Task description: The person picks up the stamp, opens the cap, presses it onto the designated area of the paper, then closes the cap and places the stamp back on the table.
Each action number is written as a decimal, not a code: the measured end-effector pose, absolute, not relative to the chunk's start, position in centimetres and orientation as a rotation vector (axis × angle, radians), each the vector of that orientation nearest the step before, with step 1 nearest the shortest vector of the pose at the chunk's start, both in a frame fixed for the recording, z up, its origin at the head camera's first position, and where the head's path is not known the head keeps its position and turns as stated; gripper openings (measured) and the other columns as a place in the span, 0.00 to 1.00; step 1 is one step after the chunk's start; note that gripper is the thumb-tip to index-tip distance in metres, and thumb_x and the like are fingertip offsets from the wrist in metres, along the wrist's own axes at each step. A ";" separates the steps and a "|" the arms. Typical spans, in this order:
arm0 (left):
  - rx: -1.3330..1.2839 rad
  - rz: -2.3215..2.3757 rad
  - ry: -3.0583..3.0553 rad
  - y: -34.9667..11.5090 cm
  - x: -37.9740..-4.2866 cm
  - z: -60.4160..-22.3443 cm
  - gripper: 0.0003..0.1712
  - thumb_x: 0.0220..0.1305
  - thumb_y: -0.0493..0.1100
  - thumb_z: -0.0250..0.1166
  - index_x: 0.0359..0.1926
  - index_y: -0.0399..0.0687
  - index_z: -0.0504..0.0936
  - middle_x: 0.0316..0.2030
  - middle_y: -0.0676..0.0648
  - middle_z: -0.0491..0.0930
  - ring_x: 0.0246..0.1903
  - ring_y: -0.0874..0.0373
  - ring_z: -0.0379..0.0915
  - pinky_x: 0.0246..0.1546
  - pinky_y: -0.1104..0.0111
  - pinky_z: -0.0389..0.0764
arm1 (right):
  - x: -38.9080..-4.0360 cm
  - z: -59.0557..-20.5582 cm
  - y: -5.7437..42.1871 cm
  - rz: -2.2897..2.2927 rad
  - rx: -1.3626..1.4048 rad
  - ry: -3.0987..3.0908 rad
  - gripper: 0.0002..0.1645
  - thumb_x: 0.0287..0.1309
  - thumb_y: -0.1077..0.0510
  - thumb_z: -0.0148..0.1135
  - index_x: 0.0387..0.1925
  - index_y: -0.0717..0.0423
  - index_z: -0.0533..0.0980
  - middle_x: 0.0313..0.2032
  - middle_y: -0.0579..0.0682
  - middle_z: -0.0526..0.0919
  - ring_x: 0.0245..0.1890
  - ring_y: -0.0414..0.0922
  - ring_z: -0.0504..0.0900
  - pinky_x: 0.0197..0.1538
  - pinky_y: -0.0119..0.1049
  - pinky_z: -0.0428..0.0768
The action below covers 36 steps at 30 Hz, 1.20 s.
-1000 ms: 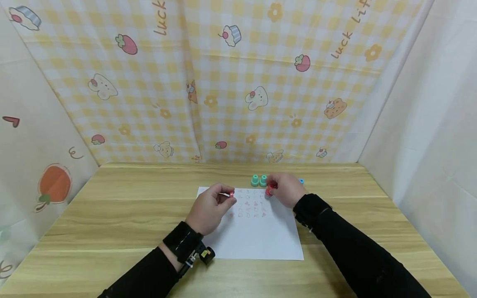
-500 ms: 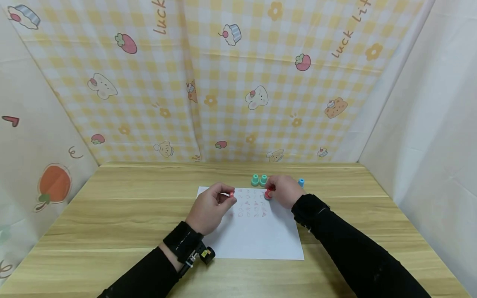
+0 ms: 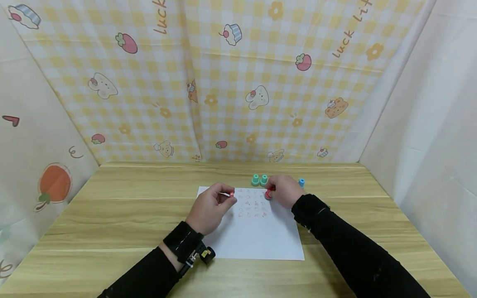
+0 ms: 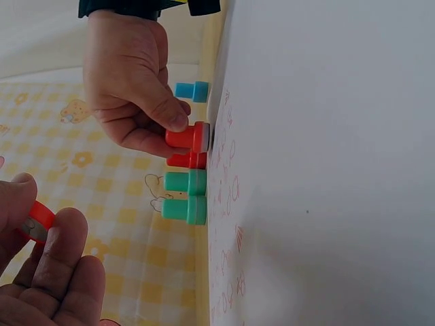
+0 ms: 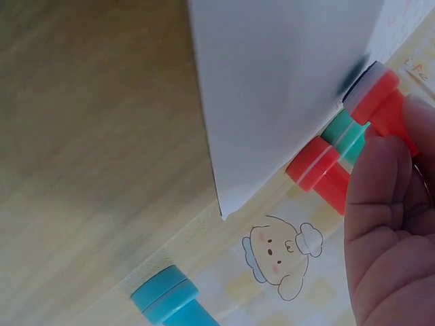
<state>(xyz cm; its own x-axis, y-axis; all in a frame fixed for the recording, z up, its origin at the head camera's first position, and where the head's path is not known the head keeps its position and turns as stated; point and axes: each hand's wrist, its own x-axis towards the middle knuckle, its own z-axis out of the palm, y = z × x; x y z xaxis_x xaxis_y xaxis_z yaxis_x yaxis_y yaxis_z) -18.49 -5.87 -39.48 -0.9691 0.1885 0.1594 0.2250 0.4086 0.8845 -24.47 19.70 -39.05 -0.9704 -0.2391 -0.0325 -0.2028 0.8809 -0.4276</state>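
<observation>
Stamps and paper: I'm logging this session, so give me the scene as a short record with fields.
Left hand: pinches a small red piece
Right hand: holds a red stamp at the paper; contact unclear
Paper: flat on the table, red marks towards its far side
Beyond the paper: two green stamps, another red stamp, a blue stamp

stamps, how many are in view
5: a green stamp, another green stamp beside it, a standing red stamp next, a blue stamp farther right, a held red stamp in the right hand. The left hand pinches an apparent red cap. Others may be hidden.
</observation>
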 end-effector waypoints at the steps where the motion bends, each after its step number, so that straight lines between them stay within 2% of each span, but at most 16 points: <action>1: -0.383 -1.646 -2.607 -5.9 -18.5 -39.5 0.13 0.69 0.39 0.71 0.53 0.46 0.84 0.40 0.52 0.87 0.38 0.61 0.81 0.38 0.72 0.80 | -24.5 -39.1 19.7 -0.658 -0.351 2.966 0.06 0.65 0.66 0.70 0.42 0.56 0.87 0.37 0.49 0.87 0.37 0.44 0.80 0.47 0.40 0.81; 16: -0.380 -1.647 -2.606 -6.0 -18.5 -39.5 0.12 0.70 0.39 0.71 0.53 0.47 0.84 0.40 0.52 0.86 0.38 0.61 0.81 0.39 0.71 0.81 | -24.6 -39.4 19.6 -0.647 -0.338 2.969 0.05 0.64 0.65 0.72 0.40 0.55 0.87 0.35 0.47 0.86 0.36 0.44 0.80 0.47 0.39 0.81; 24: -0.379 -1.661 -2.609 -6.0 -18.4 -39.4 0.12 0.70 0.40 0.71 0.53 0.47 0.84 0.40 0.52 0.87 0.38 0.60 0.81 0.38 0.71 0.80 | -24.5 -39.4 19.4 -0.648 -0.314 2.952 0.07 0.65 0.65 0.71 0.43 0.56 0.87 0.37 0.49 0.87 0.37 0.44 0.81 0.47 0.39 0.82; 36: -0.384 -1.650 -2.618 -5.9 -18.4 -39.5 0.12 0.70 0.40 0.71 0.53 0.49 0.84 0.39 0.53 0.87 0.37 0.61 0.81 0.38 0.71 0.80 | -24.5 -39.4 19.3 -0.553 -0.395 2.984 0.05 0.64 0.64 0.72 0.41 0.56 0.87 0.35 0.48 0.88 0.35 0.43 0.81 0.47 0.40 0.83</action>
